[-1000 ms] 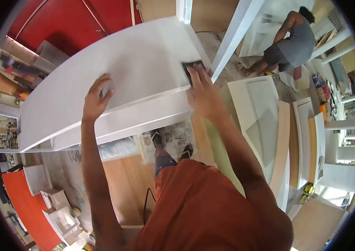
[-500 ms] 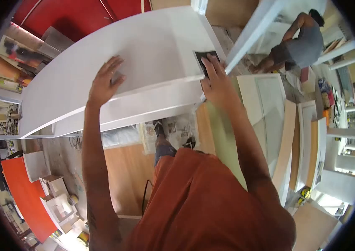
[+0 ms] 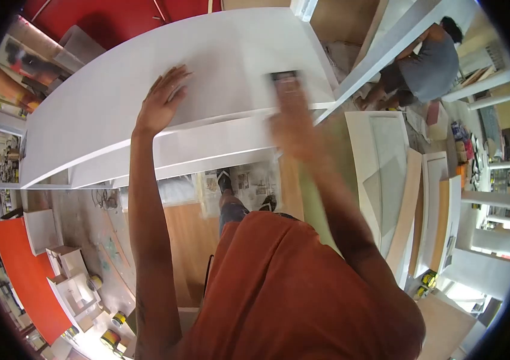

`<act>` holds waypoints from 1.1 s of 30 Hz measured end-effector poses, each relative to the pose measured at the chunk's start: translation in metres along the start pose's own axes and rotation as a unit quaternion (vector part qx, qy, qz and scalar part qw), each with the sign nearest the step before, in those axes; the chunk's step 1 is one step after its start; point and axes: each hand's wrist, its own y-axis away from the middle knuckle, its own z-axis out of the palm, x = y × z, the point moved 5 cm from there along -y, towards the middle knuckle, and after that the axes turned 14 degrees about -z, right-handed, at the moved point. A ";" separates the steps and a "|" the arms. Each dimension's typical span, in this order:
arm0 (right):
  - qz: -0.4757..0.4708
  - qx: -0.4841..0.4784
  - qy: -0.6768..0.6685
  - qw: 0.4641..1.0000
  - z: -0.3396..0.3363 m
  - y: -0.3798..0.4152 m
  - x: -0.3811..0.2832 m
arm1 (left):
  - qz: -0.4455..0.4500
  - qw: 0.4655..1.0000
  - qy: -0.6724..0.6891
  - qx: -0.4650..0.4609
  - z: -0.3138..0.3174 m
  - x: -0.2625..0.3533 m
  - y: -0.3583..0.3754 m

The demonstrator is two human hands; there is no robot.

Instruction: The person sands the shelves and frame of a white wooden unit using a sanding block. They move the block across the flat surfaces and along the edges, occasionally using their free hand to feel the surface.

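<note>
A long white panel [image 3: 105, 96] with a curved far edge lies in front of me, and a white ledge [image 3: 207, 143] runs below its near edge. On its near part is my left hand [image 3: 162, 102], fingers apart, holding nothing. Motion blurs my right hand [image 3: 294, 117], which is over the panel's right part, pressed on a dark sheet [image 3: 283, 76] that looks like sandpaper. Only the far edge of the sheet shows beyond the fingers.
A person in grey [image 3: 429, 66] crouches at the upper right, behind a white post [image 3: 387, 48]. Long boards [image 3: 381, 162] stand at the right. An orange panel [image 3: 27, 270] and tins [image 3: 111, 339] are at the lower left. Newspaper [image 3: 252, 183] covers floor near my feet.
My right hand has moved left with the dark sheet, away from the panel's right edge. My left hand has shifted slightly right and farther up the panel. The crouching person leans lower.
</note>
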 end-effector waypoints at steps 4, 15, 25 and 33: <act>-0.117 -0.041 -0.068 0.990 0.034 -0.042 -0.107 | -0.061 0.979 0.193 -0.023 0.000 -0.017 0.003; -0.010 0.010 -0.016 1.000 0.040 -0.026 -0.071 | -0.077 0.982 0.174 0.003 -0.003 -0.017 -0.002; 0.001 -0.072 0.037 0.997 0.038 -0.021 -0.052 | -0.120 0.972 0.203 -0.005 -0.004 -0.008 0.002; 0.016 -0.105 0.021 0.994 -0.023 0.010 0.038 | -0.123 0.963 0.238 -0.017 -0.007 -0.018 0.003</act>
